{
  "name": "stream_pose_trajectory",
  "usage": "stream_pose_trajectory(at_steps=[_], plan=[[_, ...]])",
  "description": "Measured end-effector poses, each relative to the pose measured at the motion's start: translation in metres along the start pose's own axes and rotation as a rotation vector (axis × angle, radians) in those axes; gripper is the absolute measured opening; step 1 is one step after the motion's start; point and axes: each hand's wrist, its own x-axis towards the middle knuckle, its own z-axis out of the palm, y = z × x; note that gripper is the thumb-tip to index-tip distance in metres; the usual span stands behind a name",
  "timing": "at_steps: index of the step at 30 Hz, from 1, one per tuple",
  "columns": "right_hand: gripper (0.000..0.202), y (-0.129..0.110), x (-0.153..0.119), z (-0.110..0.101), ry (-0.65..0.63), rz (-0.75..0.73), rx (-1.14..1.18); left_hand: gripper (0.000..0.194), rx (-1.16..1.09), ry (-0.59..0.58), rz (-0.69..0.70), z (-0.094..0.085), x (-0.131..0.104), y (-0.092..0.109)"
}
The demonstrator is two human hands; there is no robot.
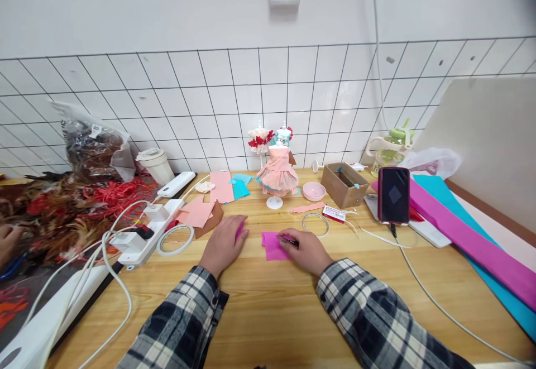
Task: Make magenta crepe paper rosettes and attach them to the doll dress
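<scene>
My left hand (226,243) rests on the wooden table with its fingers curled. A bit of magenta paper (239,230) shows between its thumb and forefinger. To its right lies a rectangular magenta paper piece (274,249), apparently layered, its top left edge uneven. My right hand (309,252) lies over the right side of that piece, closed around a slim dark pointed tool (288,240); most of the tool is hidden in the palm. Behind the hands, a small dress form wears a pink ruffled paper dress (278,171) on a round white base (274,202).
Left are a tape roll (176,240), power strip (153,229), cables and feather piles (42,201); another person's hand (9,246) is at the far left. Right are a pink bowl (314,191), brown box (345,185), propped phone (393,196) and long coloured paper strips (473,235).
</scene>
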Motion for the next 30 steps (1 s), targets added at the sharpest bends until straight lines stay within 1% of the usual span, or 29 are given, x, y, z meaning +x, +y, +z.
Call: stream_pose_trajectory(at_steps=[2,4,5,6,8,11,13,14,16,17,18,21,22,23,24,25,27,28,29,30], plan=[[0.029,0.003,0.0,-0.003,0.064,0.019,0.074,0.03,-0.01,-0.03,0.112,-0.002,0.0,0.015],[0.029,0.009,0.0,-0.006,0.115,0.051,0.1,0.026,-0.035,-0.108,0.226,-0.004,0.0,0.026],[0.029,0.012,0.0,-0.007,0.135,0.068,0.096,0.025,-0.046,-0.134,0.257,-0.004,0.0,0.029],[0.029,0.015,0.0,-0.008,0.148,0.081,0.079,0.025,-0.056,-0.146,0.272,-0.003,-0.001,0.03],[0.031,0.019,-0.002,-0.008,0.139,0.077,0.029,0.024,-0.065,-0.124,0.26,-0.002,-0.001,0.027],[0.043,0.017,-0.005,-0.004,0.082,0.006,-0.034,0.023,-0.064,-0.046,0.223,0.001,-0.003,0.02],[0.048,0.014,-0.006,-0.003,0.051,-0.033,-0.066,0.023,-0.06,-0.022,0.216,0.002,-0.004,0.017],[0.048,0.013,-0.006,-0.006,0.05,-0.047,-0.082,0.023,-0.056,-0.021,0.217,0.002,-0.004,0.016],[0.04,0.015,-0.006,-0.017,0.103,-0.058,-0.106,0.024,-0.045,-0.027,0.226,0.002,-0.005,0.016],[0.035,0.019,-0.008,-0.027,0.159,-0.051,-0.115,0.024,-0.035,-0.031,0.229,0.002,-0.005,0.016],[0.03,0.025,-0.01,-0.039,0.242,-0.022,-0.126,0.024,-0.024,-0.032,0.232,0.001,-0.005,0.016],[0.034,0.058,-0.025,-0.082,0.517,0.184,-0.16,0.024,0.004,0.004,0.258,-0.002,-0.006,0.02],[0.036,0.071,-0.031,-0.095,0.578,0.272,-0.164,0.023,0.006,0.034,0.276,-0.002,-0.006,0.024],[0.039,0.084,-0.038,-0.105,0.594,0.345,-0.162,0.023,-0.001,0.067,0.307,-0.002,-0.006,0.03],[0.04,0.095,-0.045,-0.113,0.565,0.399,-0.173,0.022,-0.011,0.096,0.337,-0.001,-0.006,0.038],[0.04,0.105,-0.05,-0.118,0.52,0.443,-0.199,0.022,-0.035,0.12,0.398,0.0,-0.005,0.049],[0.041,0.117,-0.056,-0.122,0.406,0.507,-0.254,0.022,-0.094,0.081,0.535,0.005,0.001,0.078],[0.041,0.119,-0.057,-0.121,0.357,0.528,-0.275,0.023,-0.121,0.044,0.577,0.009,0.006,0.094],[0.042,0.12,-0.055,-0.119,0.318,0.545,-0.287,0.023,-0.152,0.015,0.594,0.014,0.013,0.11],[0.043,0.12,-0.053,-0.117,0.291,0.557,-0.292,0.023,-0.177,-0.003,0.582,0.02,0.022,0.126]])
